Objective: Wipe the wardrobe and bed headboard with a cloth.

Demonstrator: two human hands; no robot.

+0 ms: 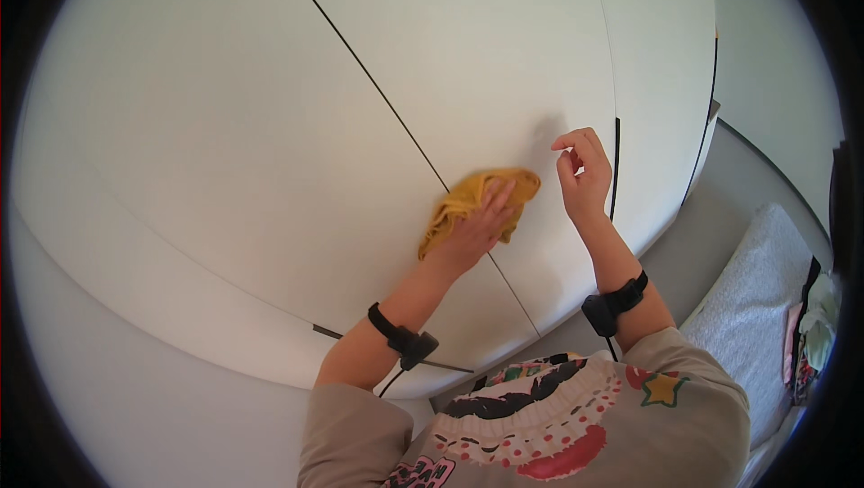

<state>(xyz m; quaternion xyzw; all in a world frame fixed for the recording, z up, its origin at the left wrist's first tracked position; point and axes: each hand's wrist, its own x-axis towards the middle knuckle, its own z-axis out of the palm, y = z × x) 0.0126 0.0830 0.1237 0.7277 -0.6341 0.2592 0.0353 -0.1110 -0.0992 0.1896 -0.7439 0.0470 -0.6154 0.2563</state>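
A mustard-yellow cloth [468, 195] lies bunched against a white cabinet door [504, 56], over the dark seam between two doors. Pressing it to the surface is my left hand [479, 229], its fingers over the cloth's right part. To the right, my right hand [585, 168] is raised in front of the door with its fingers curled in; nothing shows in it. It casts a soft shadow on the white panel. Each forearm wears a black strap with a small black device.
Long dark handle strips [616, 168] run along the door edges at right. Farther right, a light grey blanket [751, 263] lies on a bed-like surface with folded clothes [817, 326] beside it. A pale wall [135, 371] borders the cabinet at lower left.
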